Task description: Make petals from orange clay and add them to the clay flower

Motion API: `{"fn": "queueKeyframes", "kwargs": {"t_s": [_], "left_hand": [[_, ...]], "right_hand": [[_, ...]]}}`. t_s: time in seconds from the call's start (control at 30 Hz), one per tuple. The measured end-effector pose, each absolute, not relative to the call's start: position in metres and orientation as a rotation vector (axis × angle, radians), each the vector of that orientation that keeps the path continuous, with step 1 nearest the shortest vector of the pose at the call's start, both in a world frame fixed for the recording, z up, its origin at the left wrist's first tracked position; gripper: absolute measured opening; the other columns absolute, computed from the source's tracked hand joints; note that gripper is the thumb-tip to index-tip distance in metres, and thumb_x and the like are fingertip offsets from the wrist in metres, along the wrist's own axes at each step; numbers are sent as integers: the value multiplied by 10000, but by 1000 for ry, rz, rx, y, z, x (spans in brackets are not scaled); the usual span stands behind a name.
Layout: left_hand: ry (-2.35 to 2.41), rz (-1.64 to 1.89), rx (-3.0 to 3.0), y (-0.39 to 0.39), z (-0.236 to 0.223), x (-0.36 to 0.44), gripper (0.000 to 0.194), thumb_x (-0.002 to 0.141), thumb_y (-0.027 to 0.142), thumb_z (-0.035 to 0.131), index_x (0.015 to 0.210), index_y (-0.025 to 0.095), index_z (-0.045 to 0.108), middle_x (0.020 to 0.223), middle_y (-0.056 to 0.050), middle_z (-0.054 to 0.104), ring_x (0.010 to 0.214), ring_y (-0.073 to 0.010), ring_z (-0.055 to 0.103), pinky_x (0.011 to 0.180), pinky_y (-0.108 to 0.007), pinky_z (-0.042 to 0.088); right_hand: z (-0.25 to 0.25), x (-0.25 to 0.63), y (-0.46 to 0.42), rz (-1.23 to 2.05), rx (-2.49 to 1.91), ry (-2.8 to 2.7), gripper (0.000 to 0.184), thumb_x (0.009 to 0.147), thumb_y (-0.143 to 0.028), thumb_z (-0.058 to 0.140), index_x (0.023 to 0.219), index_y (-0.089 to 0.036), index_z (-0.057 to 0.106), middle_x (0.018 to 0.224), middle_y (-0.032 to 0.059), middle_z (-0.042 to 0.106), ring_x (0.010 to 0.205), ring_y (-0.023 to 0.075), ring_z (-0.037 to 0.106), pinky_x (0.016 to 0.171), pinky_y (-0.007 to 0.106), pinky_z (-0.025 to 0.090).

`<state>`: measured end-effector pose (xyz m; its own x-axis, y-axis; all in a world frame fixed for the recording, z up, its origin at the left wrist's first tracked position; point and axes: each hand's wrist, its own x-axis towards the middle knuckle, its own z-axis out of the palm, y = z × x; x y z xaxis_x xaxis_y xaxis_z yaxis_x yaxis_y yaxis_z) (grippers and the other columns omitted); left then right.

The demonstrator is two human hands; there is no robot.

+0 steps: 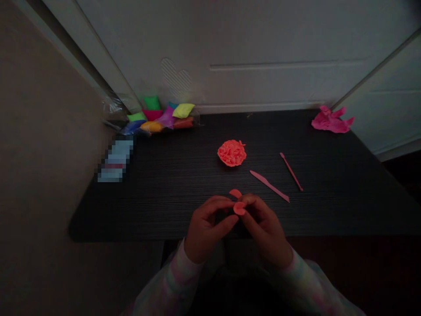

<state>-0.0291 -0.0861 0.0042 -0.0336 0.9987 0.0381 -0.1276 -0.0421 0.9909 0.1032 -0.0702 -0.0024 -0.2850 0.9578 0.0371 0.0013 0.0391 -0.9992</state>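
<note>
While the left hand [205, 228] and right hand [266, 230] pinch a clay petal [239, 208], the packet label [115, 159] is too pixelated to read.

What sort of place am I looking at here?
Probably a home craft corner: a dark desk against a white panelled door, with packets of coloured modelling clay and pink plastic clay tools.

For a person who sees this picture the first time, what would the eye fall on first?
The ruffled orange-red clay rosette catches the eye first, at the middle of the dark table. Just nearer, the left hand and right hand pinch coral clay petals. Bright packets of modelling clay are heaped at the far left corner.
</note>
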Motion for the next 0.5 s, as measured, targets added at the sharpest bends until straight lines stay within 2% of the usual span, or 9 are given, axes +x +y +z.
{"fn": "queueKeyframes", "kwargs": {"t_s": [0.27,0.5], "left_hand": [[1105,1319,1093,-86,4,-29,154,641,175,674,792,202,663,787,-24,604,759,-149,557,702,-260,445],[1150,1336,969,-85,2,-28,101,753,210,550,783,205,646,768,-4,650,754,-137,591,711,-250,461]], "right_hand": [[-1,104,-70,1335,-1033,-1508,19,810,-226,492,813,-237,507,788,-5,544,991,175,521,949,358,326],[-3,102,-71,1293,-1040,-1535,61,812,-199,475,839,-245,504,818,6,538,1010,185,507,965,394,317]]}}
